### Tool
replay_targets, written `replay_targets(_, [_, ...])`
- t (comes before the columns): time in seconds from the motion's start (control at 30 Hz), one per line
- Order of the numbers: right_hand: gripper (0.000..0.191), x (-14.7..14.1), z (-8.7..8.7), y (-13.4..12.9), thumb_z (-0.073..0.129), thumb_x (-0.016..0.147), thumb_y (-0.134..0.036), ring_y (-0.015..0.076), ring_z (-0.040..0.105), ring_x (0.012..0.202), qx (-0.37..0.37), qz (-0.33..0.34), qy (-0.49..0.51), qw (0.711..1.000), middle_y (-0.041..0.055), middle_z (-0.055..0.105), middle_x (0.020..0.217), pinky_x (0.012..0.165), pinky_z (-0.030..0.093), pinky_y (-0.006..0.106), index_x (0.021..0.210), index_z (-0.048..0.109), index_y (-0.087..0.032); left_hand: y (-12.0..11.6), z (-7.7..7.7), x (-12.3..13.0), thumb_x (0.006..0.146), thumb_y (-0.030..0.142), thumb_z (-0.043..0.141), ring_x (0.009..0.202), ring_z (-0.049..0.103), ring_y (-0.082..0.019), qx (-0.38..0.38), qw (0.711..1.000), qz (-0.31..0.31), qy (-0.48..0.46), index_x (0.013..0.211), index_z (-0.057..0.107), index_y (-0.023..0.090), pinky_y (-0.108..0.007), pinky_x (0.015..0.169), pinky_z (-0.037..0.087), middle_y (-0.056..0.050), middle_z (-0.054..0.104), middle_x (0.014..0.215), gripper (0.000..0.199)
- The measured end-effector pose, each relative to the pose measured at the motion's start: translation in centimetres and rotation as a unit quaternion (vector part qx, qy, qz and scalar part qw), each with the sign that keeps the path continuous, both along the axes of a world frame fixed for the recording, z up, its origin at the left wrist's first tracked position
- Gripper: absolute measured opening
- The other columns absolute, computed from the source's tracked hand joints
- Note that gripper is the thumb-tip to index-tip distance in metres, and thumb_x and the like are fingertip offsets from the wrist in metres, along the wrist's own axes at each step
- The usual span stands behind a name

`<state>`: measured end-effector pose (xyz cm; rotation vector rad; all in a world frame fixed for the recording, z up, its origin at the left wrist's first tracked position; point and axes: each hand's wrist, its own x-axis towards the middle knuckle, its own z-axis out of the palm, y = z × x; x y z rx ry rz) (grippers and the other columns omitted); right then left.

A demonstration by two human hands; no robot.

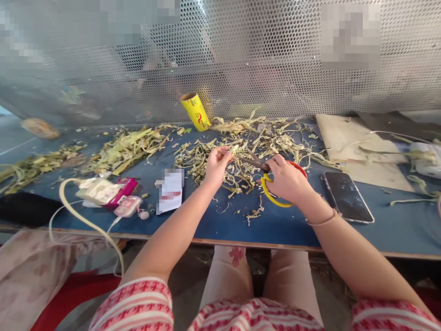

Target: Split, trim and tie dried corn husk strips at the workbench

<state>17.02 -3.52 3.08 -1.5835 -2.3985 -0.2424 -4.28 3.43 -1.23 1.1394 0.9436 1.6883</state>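
Scissors [276,197] with yellow and red handle loops are in my right hand [287,180], their dark blades pointing left toward my other hand. Between the fingertips of my left hand [217,164] is a small pale piece of dried plant [235,149], close to the blade tips. Whether the blades touch it is too small to tell. Under and behind both hands lies a loose heap of dried, curled plant strips [196,158] on the blue table [213,225].
A yellow tube [195,111] leans by the perforated metal screen [255,59]. More husks [126,149] lie left. A phone [347,196] and cardboard [344,142] are right; a white-screened device [170,191], pink case [128,206] and cabled power strip [99,190] left.
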Motion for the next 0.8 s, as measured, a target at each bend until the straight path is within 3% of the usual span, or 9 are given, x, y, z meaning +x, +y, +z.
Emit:
replay_targets(0.3, [0.037,-0.4,0.0,-0.3,0.047,0.088,-0.044,0.0240,0.060,0.090,-0.001,-0.018,-0.012,1.000,0.0154,0.052,0.115,0.066,0.043,0.031,0.105,0.054,-0.013,-0.5,-0.1,0.1,0.072,0.040,0.073,0.071,0.063,-0.011,0.061,0.986,0.038,0.149,0.092,0.054,0.019,-0.026,0.071,0.053,0.000,0.062,0.077,0.034])
replay_targets(0.63, [0.032,-1.0,0.2,-0.8,0.046,0.086,-0.034,0.0249,0.058,0.090,-0.011,-0.038,-0.020,0.999,0.0168,0.051,0.115,0.067,0.044,0.032,0.109,0.052,-0.012,-1.2,0.0,0.4,0.077,0.042,0.067,0.072,0.063,-0.012,0.086,0.963,0.072,0.244,0.087,0.061,0.017,-0.026,0.067,0.053,-0.003,0.066,0.080,0.028])
replay_targets(0.8, [0.031,-1.2,0.4,-0.9,0.046,0.085,-0.030,0.0238,0.055,0.090,-0.028,-0.027,-0.022,0.999,0.0165,0.051,0.113,0.070,0.045,0.032,0.109,0.052,-0.011,-1.4,-0.2,0.2,0.081,0.039,0.064,0.071,0.061,-0.011,0.105,0.947,0.066,0.296,0.107,0.061,0.021,-0.024,0.065,0.052,-0.002,0.063,0.080,0.032])
